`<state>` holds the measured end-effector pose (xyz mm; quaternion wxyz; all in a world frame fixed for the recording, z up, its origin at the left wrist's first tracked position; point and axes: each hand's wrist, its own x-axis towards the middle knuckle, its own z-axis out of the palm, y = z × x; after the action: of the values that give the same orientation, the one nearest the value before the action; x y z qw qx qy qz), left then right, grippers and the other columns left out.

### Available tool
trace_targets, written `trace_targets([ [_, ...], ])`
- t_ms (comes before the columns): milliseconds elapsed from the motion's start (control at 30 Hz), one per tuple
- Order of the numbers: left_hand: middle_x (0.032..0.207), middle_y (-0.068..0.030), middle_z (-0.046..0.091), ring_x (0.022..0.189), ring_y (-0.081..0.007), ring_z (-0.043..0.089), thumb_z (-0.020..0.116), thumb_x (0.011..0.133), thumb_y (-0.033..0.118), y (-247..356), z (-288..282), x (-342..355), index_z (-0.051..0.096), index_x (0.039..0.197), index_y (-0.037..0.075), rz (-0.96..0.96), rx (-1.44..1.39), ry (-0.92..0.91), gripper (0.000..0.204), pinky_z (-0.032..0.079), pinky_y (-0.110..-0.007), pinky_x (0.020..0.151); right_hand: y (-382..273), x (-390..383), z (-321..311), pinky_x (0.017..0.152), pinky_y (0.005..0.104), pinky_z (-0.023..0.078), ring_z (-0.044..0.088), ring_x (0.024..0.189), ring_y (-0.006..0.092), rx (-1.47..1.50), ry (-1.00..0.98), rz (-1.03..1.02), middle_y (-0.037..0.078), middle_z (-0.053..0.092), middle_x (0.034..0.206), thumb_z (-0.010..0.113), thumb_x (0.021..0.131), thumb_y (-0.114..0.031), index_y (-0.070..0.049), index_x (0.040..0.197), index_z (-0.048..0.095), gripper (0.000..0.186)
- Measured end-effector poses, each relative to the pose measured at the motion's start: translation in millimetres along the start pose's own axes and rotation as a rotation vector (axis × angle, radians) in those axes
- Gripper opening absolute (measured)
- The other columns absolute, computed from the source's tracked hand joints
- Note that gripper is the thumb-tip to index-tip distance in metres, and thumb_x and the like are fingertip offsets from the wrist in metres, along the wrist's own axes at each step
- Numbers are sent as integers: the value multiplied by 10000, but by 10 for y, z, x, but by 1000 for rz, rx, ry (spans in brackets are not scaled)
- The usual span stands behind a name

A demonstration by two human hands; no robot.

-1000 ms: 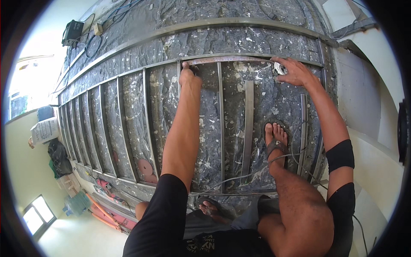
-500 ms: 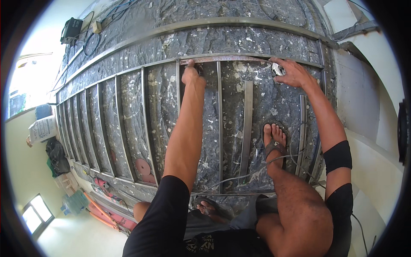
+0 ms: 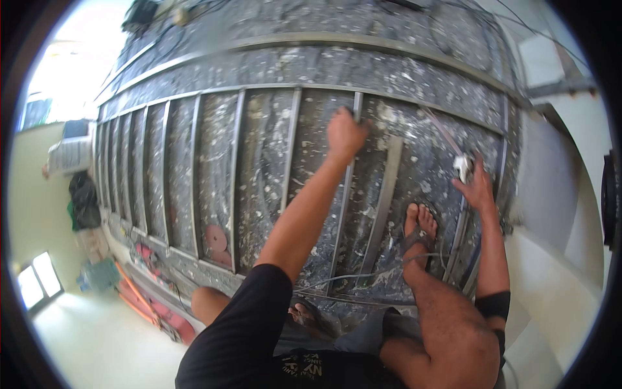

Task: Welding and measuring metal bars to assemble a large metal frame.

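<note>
In my right hand (image 3: 478, 185), closed around it, is a pale, rounded tape measure (image 3: 464, 167). A short length of its blade (image 3: 442, 131) sticks out toward the upper rail (image 3: 259, 87) of a metal frame. My left hand (image 3: 346, 135) is curled next to the top of a metal crossbar (image 3: 350, 175). Something small and dark shows at its fingers, blurred, and I cannot make out what it is. Between my hands, a loose metal bar (image 3: 383, 201) lies on the paint-spotted floor.
Several crossbars run along the frame to the left. A longer rail (image 3: 311, 40) lies beyond it. My right foot (image 3: 421, 223) stands inside the frame, beside a grey cable (image 3: 376, 269). Reddish discs (image 3: 216, 238) and a red tool (image 3: 148, 256) lie at lower left.
The tape blade, earlier stretched along the upper rail between both hands, is now mostly drawn in. My right hand has come back nearer me with the tape measure; my left hand has shifted right.
</note>
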<state>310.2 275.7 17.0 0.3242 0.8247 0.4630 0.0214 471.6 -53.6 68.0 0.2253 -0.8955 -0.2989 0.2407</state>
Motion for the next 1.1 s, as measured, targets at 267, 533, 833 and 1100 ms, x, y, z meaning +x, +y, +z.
trace_targets([
  [267, 925, -271, 680, 874, -437, 673, 654, 800, 179, -16, 124, 209, 629, 899, -34, 55, 104, 49, 237, 554, -478, 785, -179, 244, 128, 985, 454, 433, 538, 1142, 402, -405, -10, -109, 221, 590, 1184, 795, 723, -289, -3, 1311, 471, 730],
  [533, 897, -270, 684, 863, -423, 684, 550, 835, 108, 83, 125, 259, 618, 878, -26, 137, 227, 14, 157, 557, -466, 775, -781, 645, 240, 1032, 493, 389, 480, 1223, 374, -483, 151, -232, 178, 509, 1317, 786, 745, -333, -45, 1294, 516, 675],
  [833, 906, -275, 680, 871, -428, 679, 563, 835, 126, 71, 33, 246, 593, 936, -33, 212, 219, -69, 191, 553, -476, 778, -1556, 1638, 912, 1027, 523, 393, 492, 1227, 342, -365, 74, -551, 127, 529, 1306, 634, 893, -257, -118, 1291, 542, 432],
  [1100, 890, -268, 658, 837, -428, 674, 503, 877, 136, -32, 63, 273, 559, 952, -28, 269, 196, -49, 188, 555, -484, 747, -1710, 1909, 1310, 876, 507, 480, 572, 1090, 335, -300, -19, -526, 104, 608, 1135, 569, 910, -165, -139, 1230, 574, 322],
])
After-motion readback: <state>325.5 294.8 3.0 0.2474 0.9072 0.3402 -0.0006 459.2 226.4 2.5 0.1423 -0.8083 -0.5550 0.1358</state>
